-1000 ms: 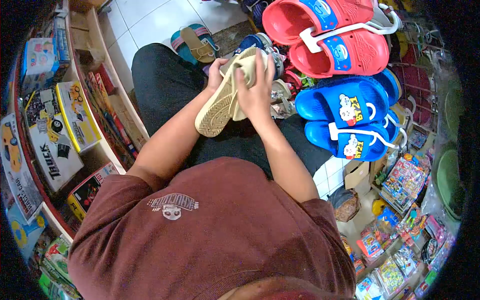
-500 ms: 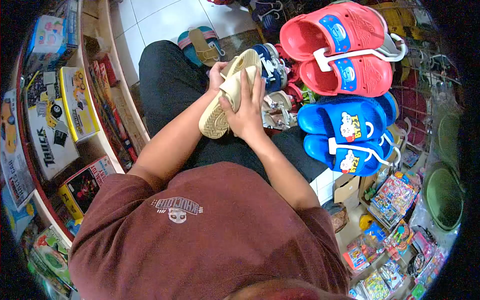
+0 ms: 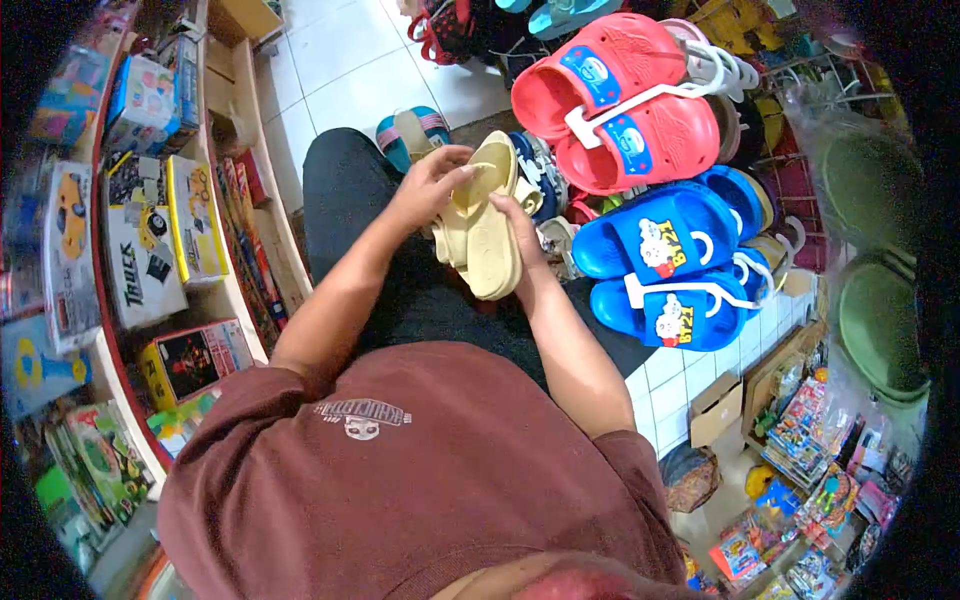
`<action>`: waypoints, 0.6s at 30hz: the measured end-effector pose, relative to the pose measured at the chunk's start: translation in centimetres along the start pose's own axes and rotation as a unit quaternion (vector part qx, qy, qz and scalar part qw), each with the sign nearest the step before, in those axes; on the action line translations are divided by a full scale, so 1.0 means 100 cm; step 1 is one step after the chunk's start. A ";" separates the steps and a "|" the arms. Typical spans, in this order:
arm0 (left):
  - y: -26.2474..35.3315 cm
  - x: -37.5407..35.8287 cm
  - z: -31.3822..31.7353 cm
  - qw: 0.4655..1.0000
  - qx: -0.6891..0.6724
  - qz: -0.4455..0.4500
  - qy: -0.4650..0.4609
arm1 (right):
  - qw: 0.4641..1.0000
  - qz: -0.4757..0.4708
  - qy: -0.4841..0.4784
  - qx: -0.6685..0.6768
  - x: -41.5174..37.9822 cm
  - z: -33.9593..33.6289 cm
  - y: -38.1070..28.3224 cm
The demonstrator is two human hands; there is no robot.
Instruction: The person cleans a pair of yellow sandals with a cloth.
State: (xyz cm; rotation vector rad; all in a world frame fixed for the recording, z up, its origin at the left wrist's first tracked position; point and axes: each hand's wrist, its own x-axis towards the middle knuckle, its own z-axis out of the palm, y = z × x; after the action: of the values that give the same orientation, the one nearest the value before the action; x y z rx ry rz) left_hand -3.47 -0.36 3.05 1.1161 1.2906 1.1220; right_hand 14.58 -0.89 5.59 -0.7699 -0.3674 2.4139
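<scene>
A pair of pale yellow sandals (image 3: 492, 245) is held over my lap, with the upper footbed facing me. My right hand (image 3: 524, 236) grips the edge of the nearer sandal, its thumb lying on the rim. On the other side, my left hand (image 3: 432, 187) has its fingers and thumb closed near the straps at the sandals' left edge. Whether it pinches a strap or a thin tie there is hard to make out. The lower part of the second sandal is partly hidden behind the first.
Red clogs (image 3: 620, 110) and blue slides (image 3: 665, 260) hang on white hangers at my right. Teal sandals (image 3: 412, 135) lie on the tiled floor (image 3: 350, 60) ahead. A wooden shelf (image 3: 235, 300) with boxed toys stands at my left. Packaged toys (image 3: 800, 420) fill the lower right.
The sandals have turned from showing a ridged sole to showing the footbed. My left hand has come out from behind them to their left edge; my right hand has shifted to the right edge.
</scene>
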 end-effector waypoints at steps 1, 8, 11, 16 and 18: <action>0.012 -0.002 -0.005 0.998 0.051 0.027 -0.017 | 0.999 0.009 -0.017 0.032 0.000 0.002 -0.003; 0.061 -0.026 -0.020 0.962 0.266 0.021 -0.057 | 0.998 0.033 -0.052 0.013 -0.001 -0.015 -0.004; 0.073 -0.040 0.000 0.980 0.175 -0.064 -0.069 | 0.980 -0.068 -0.052 -0.181 -0.015 -0.007 -0.002; 0.037 -0.044 0.028 0.992 -0.087 -0.085 0.043 | 0.887 -0.285 -0.045 -0.359 -0.024 0.008 0.016; 0.029 -0.047 0.026 0.991 -0.117 -0.007 0.068 | 0.900 -0.265 -0.053 -0.343 -0.030 0.015 0.013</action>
State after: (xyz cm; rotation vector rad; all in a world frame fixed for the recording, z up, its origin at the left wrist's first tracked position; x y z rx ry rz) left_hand -0.74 -4.60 6.48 0.8681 1.2318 1.3194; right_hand 15.16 -3.89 7.53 -0.6941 -1.3326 1.7897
